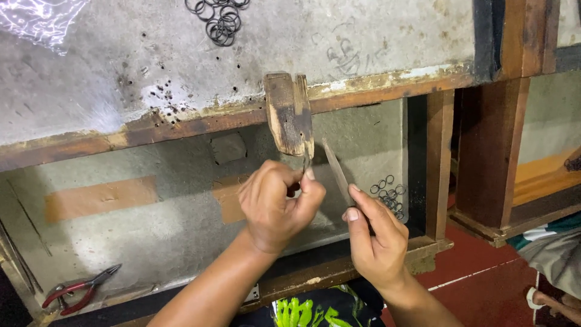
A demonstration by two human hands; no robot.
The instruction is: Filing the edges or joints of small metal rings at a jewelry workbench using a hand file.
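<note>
1. Both hands sit low and centre, nearest the camera; the left hand (275, 206) is clenched, thumb and forefinger pinched on something small just under the wooden peg (290, 114), too small to make out.
2. Just beside it, the right hand (375, 239) grips a thin flat file (336, 169), whose long axis slants up and left toward the pinch; its tip stops just short of the left fingertips.
3. That peg juts from the worktop (181, 60) edge, directly above the left hand.
4. Farther out: loose metal rings (388, 195) behind the right hand, more rings (219, 21) on top, red-handled pliers (82, 289) far left.
</note>
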